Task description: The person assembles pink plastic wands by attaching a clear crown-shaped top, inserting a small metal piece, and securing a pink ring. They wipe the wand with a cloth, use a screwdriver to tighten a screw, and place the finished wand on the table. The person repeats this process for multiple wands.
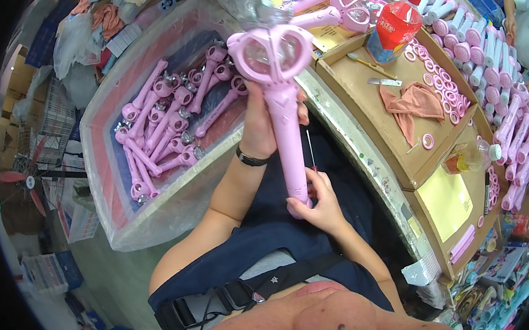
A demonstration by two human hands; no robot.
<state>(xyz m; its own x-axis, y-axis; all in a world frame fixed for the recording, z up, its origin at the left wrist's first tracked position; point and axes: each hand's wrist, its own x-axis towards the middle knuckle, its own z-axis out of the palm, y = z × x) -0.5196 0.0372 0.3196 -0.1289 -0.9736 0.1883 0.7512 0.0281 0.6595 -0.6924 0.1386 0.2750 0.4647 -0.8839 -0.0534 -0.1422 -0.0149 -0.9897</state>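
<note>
One pink wand (288,129), apparently whole, was prob. mid-job btwn tub (123,233) & bench (368,164), L hand (260,125) clamped round its upper handle, R hand (325,207) pinching its base, w/ more wands (169,119) tubbed & loose rings (450,96) apparently unused.

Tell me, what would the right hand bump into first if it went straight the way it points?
The right hand would meet the wand first, since it touches its lower end. Beyond that, perhaps the left hand, though depth is unclear.
</note>
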